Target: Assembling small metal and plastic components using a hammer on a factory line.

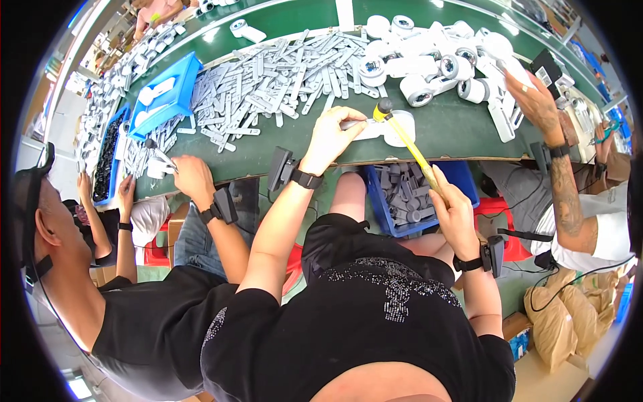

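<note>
One piece appears to be partway through the work: a white plastic part with a broad rounded end and a narrow stem (407, 121) lies on the dark green counter (268, 142), in front of the person. The fingers of the left hand (330, 138) are pinched together at the stem, though exactly what they grip is hidden. The fingers of the right hand (455, 213) are wrapped around the yellow handle of a hammer with a black-tipped head (414, 149); the head is over the part, and whether it touches cannot be told. Nothing shows clearly whether this piece is complete. Much seems left, judging by the broad heap of loose, slim grey plastic strips (274, 77) behind the left hand. Bulky white units with round ends (429, 63) lie piled to the right; whether they are finished is unclear.
</note>
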Demonstrator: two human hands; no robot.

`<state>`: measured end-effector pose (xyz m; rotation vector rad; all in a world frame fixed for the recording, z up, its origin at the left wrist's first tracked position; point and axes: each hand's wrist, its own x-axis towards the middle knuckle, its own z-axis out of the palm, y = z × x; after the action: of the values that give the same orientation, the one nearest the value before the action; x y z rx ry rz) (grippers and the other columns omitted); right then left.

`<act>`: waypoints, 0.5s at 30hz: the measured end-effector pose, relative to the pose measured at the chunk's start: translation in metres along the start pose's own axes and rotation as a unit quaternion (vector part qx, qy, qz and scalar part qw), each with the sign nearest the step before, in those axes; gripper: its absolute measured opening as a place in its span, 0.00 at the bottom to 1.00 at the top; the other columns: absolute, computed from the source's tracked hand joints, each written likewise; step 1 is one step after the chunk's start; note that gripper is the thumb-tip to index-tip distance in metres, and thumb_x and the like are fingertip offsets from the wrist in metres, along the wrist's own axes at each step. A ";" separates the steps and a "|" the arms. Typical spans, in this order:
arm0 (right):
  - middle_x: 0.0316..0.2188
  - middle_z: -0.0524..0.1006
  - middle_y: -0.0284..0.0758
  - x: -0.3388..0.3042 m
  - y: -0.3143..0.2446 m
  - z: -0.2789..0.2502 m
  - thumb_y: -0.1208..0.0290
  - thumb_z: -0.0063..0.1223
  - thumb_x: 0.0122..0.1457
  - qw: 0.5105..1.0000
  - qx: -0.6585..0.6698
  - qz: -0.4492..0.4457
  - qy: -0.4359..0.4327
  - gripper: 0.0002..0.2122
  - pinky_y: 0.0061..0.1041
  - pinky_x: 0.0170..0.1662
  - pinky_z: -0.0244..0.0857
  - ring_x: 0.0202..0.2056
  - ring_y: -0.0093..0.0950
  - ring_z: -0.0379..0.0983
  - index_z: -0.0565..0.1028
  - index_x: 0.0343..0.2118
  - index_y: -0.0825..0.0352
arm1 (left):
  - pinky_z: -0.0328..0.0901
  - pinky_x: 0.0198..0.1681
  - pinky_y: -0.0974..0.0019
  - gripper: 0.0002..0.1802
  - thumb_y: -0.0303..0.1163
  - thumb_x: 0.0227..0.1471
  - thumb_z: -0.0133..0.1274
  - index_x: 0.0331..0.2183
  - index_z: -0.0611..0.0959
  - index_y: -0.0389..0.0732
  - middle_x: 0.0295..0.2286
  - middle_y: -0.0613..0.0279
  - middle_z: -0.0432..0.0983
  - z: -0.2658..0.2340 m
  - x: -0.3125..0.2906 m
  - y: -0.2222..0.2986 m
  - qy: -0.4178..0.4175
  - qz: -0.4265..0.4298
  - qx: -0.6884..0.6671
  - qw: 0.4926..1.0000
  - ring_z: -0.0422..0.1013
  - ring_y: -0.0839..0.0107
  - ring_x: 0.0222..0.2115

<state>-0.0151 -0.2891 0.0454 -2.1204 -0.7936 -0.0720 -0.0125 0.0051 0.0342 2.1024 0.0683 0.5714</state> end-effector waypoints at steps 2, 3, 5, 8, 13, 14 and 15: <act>0.23 0.70 0.41 0.000 0.000 0.000 0.78 0.53 0.56 1.000 0.003 0.006 -0.005 0.22 0.29 0.29 0.63 0.23 0.36 0.67 0.69 0.55 0.61 | 0.66 0.38 0.69 0.10 0.28 0.42 0.62 0.32 0.83 0.38 0.29 0.60 0.77 -0.001 0.001 0.001 -0.005 0.001 0.000 1.000 0.73 0.70 0.32; 0.23 0.70 0.41 0.000 0.000 0.000 0.78 0.53 0.56 1.000 0.002 -0.001 0.000 0.22 0.29 0.29 0.63 0.23 0.36 0.67 0.69 0.55 0.61 | 0.66 0.38 0.69 0.11 0.28 0.41 0.63 0.31 0.83 0.38 0.29 0.60 0.77 -0.001 0.002 0.002 -0.013 -0.002 0.024 1.000 0.73 0.71 0.32; 0.22 0.70 0.41 -0.002 0.000 0.001 0.78 0.53 0.56 1.000 0.003 -0.009 0.006 0.22 0.30 0.29 0.63 0.23 0.36 0.67 0.69 0.55 0.61 | 0.66 0.38 0.69 0.12 0.28 0.41 0.64 0.31 0.82 0.37 0.29 0.60 0.77 -0.002 0.003 0.003 -0.020 -0.005 0.049 0.999 0.73 0.71 0.31; 0.22 0.70 0.41 -0.005 0.000 0.002 0.78 0.53 0.56 1.000 0.007 -0.001 0.008 0.22 0.30 0.29 0.63 0.23 0.37 0.68 0.69 0.55 0.61 | 0.66 0.38 0.70 0.13 0.28 0.39 0.66 0.30 0.81 0.36 0.28 0.59 0.76 -0.002 0.003 0.004 -0.026 -0.026 0.035 0.999 0.72 0.71 0.31; 0.22 0.70 0.41 -0.006 -0.002 0.002 0.77 0.53 0.56 1.000 -0.011 0.005 0.008 0.22 0.30 0.28 0.63 0.23 0.37 0.68 0.69 0.55 0.60 | 0.65 0.38 0.72 0.08 0.27 0.46 0.60 0.31 0.81 0.35 0.29 0.62 0.77 -0.002 0.002 -0.001 -0.044 -0.063 -0.070 0.995 0.72 0.76 0.31; 0.22 0.70 0.41 -0.005 -0.003 0.000 0.77 0.53 0.56 1.000 -0.009 -0.005 0.018 0.22 0.30 0.28 0.63 0.23 0.37 0.68 0.69 0.55 0.60 | 0.65 0.38 0.72 0.08 0.27 0.46 0.60 0.31 0.81 0.35 0.29 0.62 0.77 -0.002 0.002 -0.001 -0.038 -0.051 -0.070 0.996 0.72 0.76 0.31; 0.22 0.70 0.40 -0.004 -0.003 -0.002 0.77 0.53 0.55 1.000 -0.015 -0.011 0.017 0.22 0.31 0.28 0.63 0.22 0.37 0.68 0.70 0.55 0.59 | 0.65 0.39 0.72 0.07 0.26 0.47 0.59 0.31 0.82 0.34 0.29 0.63 0.77 -0.002 0.002 -0.002 -0.048 -0.065 -0.094 0.992 0.71 0.77 0.32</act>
<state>-0.0198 -0.2908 0.0476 -2.1332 -0.8010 -0.1322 -0.0112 0.0085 0.0348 1.9237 0.0928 0.3823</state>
